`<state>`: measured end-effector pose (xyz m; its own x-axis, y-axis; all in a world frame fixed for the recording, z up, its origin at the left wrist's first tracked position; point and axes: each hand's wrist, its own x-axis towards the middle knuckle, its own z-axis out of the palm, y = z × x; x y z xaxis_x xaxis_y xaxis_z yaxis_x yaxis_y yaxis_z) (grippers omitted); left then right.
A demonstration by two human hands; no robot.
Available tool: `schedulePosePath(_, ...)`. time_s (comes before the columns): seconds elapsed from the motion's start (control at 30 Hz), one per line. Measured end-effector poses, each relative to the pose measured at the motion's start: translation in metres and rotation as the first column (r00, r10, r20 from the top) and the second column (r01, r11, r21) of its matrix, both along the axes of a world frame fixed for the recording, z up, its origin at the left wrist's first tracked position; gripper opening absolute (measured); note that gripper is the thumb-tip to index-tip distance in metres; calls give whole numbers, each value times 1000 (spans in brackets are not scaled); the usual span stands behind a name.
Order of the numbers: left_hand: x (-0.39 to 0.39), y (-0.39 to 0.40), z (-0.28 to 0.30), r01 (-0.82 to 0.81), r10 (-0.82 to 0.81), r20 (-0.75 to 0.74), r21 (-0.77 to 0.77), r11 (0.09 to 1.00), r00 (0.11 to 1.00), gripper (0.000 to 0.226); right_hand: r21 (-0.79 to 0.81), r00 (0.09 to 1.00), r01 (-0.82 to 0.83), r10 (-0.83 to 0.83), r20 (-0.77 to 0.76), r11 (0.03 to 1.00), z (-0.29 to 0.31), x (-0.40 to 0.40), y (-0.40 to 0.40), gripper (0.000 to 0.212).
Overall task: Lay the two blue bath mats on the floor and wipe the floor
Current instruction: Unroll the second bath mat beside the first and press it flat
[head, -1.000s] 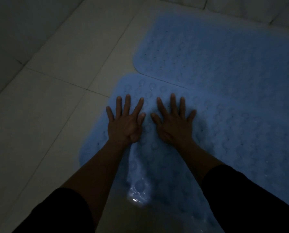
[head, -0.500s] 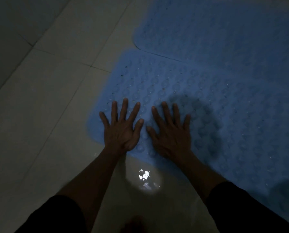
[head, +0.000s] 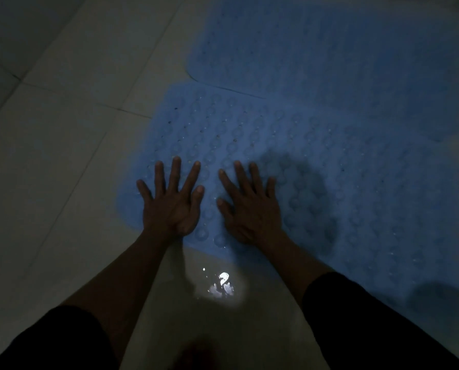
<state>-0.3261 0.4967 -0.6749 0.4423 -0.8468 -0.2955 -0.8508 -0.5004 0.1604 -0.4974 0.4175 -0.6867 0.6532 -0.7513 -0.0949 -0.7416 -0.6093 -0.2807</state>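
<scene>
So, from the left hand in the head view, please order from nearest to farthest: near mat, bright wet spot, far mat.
From the left hand:
1. Near mat, directly under it.
2. Bright wet spot, toward the person.
3. Far mat, beyond, upper right.

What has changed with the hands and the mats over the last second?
The near edge of the near mat, rumpled and raised a second ago, now lies flat. Both hands, left hand and right hand, stay spread and pressed on it, now at that edge. Nothing was gripped or released. The far mat stayed put.
</scene>
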Motion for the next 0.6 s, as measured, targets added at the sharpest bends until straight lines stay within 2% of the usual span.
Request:
schedulePosePath(0.07, -6, -2, 2, -29, 30, -11, 26, 999, 999, 63, 8, 1000, -6, 6, 11, 1000, 2, -21, 3, 62)
schedulePosePath(0.13, -28, -6, 2, -11, 11, -14, -10, 1000, 1000, 70, -8, 996, 93, -93, 6, 996, 2, -61, 9, 62)
schedulePosePath(0.2, -67, -13, 1, 121, -121, 7, -72, 990, 993, 71, -34, 967, 255, -256, -15, 966, 1, -113, 11, 63)
schedulePosePath(0.27, -114, -25, -2, 273, -272, 24, -108, 956, 962, 70, -40, 904, 423, -425, -54, 905, 0, -164, 8, 64)
schedulePosePath(0.33, -160, -39, -6, 359, -359, 28, -123, 925, 933, 70, -32, 838, 537, -538, -88, 843, 3, -207, 2, 67)
schedulePosePath(0.47, -229, -61, -8, 426, -424, 47, -130, 895, 905, 67, 32, 769, 635, -627, -124, 772, 5, -258, -7, 70)
schedulePosePath(0.6, -251, -66, -12, 414, -404, 100, -122, 902, 909, 66, -9, 764, 641, -639, -95, 768, 2, -263, -2, 70)
